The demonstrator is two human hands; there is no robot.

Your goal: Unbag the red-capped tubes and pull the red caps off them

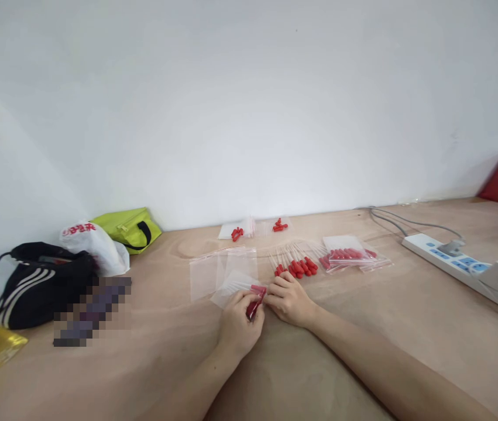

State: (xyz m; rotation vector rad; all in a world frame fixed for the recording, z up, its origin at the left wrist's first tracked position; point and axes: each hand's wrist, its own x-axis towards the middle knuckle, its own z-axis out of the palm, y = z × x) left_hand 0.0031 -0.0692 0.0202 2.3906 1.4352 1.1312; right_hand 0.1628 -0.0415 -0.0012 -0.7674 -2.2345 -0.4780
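Note:
My left hand [239, 325] is closed around a small clear zip bag [236, 287] that holds red-bulbed droppers, gripping its red end. My right hand [289, 299] pinches the same bag's mouth from the right, fingers curled together. Just beyond my right hand lies a loose row of droppers with red bulbs [296, 264] on the wooden table [363, 327]. Empty clear zip bags [217, 270] lie beyond my left hand. Filled bags of droppers [349, 254] are stacked to the right of the loose row.
Two small bags of red caps [255, 229] lie near the wall. At the left stand a black striped bag [38, 286], a white plastic bag [95, 242] and a green pouch [130, 228]. A white power strip [450, 260] with cable runs along the right side.

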